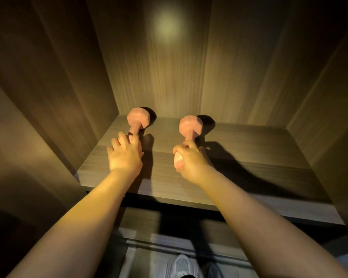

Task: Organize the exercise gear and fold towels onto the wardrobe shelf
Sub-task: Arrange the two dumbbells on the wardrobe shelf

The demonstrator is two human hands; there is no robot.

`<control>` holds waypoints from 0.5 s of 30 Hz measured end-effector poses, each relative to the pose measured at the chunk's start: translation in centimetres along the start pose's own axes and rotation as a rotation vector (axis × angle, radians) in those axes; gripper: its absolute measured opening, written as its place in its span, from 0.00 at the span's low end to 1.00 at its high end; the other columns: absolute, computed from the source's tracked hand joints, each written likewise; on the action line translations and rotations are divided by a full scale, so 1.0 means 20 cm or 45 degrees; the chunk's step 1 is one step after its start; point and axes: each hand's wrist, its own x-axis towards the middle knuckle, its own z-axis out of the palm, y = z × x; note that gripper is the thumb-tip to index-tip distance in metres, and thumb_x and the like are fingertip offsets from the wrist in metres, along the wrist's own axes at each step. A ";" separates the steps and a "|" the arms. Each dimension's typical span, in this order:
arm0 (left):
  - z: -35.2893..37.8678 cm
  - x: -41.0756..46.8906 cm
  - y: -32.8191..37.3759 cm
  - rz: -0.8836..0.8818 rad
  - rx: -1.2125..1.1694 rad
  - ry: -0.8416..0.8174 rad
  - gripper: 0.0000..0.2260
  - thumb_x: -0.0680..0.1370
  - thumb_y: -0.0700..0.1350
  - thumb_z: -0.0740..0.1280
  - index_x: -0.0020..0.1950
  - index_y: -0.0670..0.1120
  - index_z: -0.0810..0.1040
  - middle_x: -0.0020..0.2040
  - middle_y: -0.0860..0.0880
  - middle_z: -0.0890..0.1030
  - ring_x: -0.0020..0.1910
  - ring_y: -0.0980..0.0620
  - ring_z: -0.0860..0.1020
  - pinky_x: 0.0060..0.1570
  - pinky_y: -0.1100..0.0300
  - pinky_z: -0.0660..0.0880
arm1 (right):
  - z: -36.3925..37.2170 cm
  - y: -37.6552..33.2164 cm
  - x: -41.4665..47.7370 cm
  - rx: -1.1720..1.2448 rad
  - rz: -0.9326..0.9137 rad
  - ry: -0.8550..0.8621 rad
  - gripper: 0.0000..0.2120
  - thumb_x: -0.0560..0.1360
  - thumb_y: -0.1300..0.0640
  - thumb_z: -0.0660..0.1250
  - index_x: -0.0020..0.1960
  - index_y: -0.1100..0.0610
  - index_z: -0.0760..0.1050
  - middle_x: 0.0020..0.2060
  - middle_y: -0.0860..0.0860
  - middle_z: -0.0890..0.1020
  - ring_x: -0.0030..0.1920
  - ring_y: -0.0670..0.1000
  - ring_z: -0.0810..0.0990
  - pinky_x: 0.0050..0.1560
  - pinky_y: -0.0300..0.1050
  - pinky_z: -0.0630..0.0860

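While outstretched over the shelf (249, 157), left hand (125, 155) curled round left dumbbell (138, 119), right hand (191, 161) round right dumbbell (189, 125).

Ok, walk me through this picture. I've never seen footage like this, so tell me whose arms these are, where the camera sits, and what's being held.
There is no machine here. A person wears a camera on the head, looking forward and down, so the two bare arms are their own. They reach into a wooden wardrobe lit by a warm light. On the shelf lie two pink dumbbells, side by side and apart, far ends pointing at the back wall. The left hand grips the near end of the left dumbbell. The right hand grips the near end of the right dumbbell. No towels show. Below the shelf is a pale shoe.
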 end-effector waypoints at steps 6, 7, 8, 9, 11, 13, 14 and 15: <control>0.01 0.12 -0.13 -0.038 0.018 -0.029 0.24 0.80 0.51 0.63 0.72 0.44 0.61 0.69 0.36 0.63 0.69 0.34 0.63 0.67 0.43 0.65 | 0.02 -0.01 0.02 -0.006 -0.033 0.022 0.28 0.73 0.66 0.68 0.67 0.45 0.67 0.71 0.48 0.57 0.66 0.59 0.63 0.64 0.54 0.71; 0.01 0.14 -0.15 -0.033 0.025 -0.041 0.23 0.80 0.51 0.62 0.72 0.44 0.61 0.71 0.35 0.62 0.72 0.32 0.59 0.70 0.41 0.61 | 0.02 -0.01 0.02 -0.004 -0.038 0.020 0.28 0.73 0.67 0.68 0.67 0.45 0.67 0.72 0.48 0.57 0.66 0.59 0.63 0.64 0.54 0.71; 0.02 0.16 -0.17 -0.024 0.032 -0.049 0.23 0.80 0.51 0.61 0.73 0.44 0.60 0.72 0.35 0.61 0.74 0.30 0.55 0.72 0.41 0.58 | 0.02 -0.01 0.03 -0.001 -0.042 0.020 0.28 0.73 0.67 0.68 0.67 0.45 0.67 0.72 0.47 0.57 0.66 0.59 0.63 0.64 0.53 0.71; 0.02 0.18 -0.20 -0.010 0.044 -0.049 0.24 0.81 0.51 0.61 0.73 0.44 0.59 0.73 0.35 0.61 0.75 0.30 0.52 0.73 0.41 0.56 | 0.02 -0.01 0.03 0.002 -0.044 0.020 0.28 0.73 0.67 0.68 0.67 0.46 0.67 0.72 0.47 0.57 0.67 0.59 0.63 0.64 0.53 0.71; 0.03 0.21 -0.23 0.030 0.082 -0.030 0.24 0.81 0.51 0.60 0.74 0.45 0.59 0.73 0.35 0.61 0.76 0.31 0.48 0.75 0.41 0.52 | 0.02 -0.02 0.03 0.008 -0.051 0.016 0.27 0.73 0.67 0.68 0.67 0.46 0.67 0.72 0.47 0.57 0.67 0.58 0.63 0.64 0.53 0.71; 0.03 0.22 -0.26 0.064 0.127 -0.006 0.24 0.81 0.52 0.59 0.74 0.45 0.59 0.73 0.35 0.61 0.77 0.33 0.47 0.75 0.42 0.50 | 0.01 -0.02 0.04 0.010 -0.057 0.014 0.27 0.73 0.67 0.68 0.67 0.46 0.67 0.72 0.48 0.57 0.67 0.58 0.64 0.64 0.53 0.71; 0.03 0.23 -0.28 0.078 0.156 -0.003 0.24 0.82 0.52 0.58 0.75 0.44 0.59 0.73 0.34 0.61 0.77 0.33 0.47 0.75 0.42 0.50 | 0.01 -0.02 0.04 0.006 -0.060 0.014 0.27 0.74 0.67 0.68 0.67 0.46 0.67 0.72 0.48 0.57 0.67 0.58 0.64 0.64 0.53 0.72; 0.03 0.24 -0.30 0.089 0.191 -0.007 0.24 0.82 0.52 0.57 0.75 0.44 0.59 0.74 0.34 0.61 0.77 0.34 0.48 0.75 0.42 0.50 | 0.01 -0.02 0.04 0.001 -0.062 0.012 0.28 0.74 0.67 0.68 0.67 0.46 0.67 0.72 0.48 0.57 0.67 0.58 0.64 0.64 0.53 0.72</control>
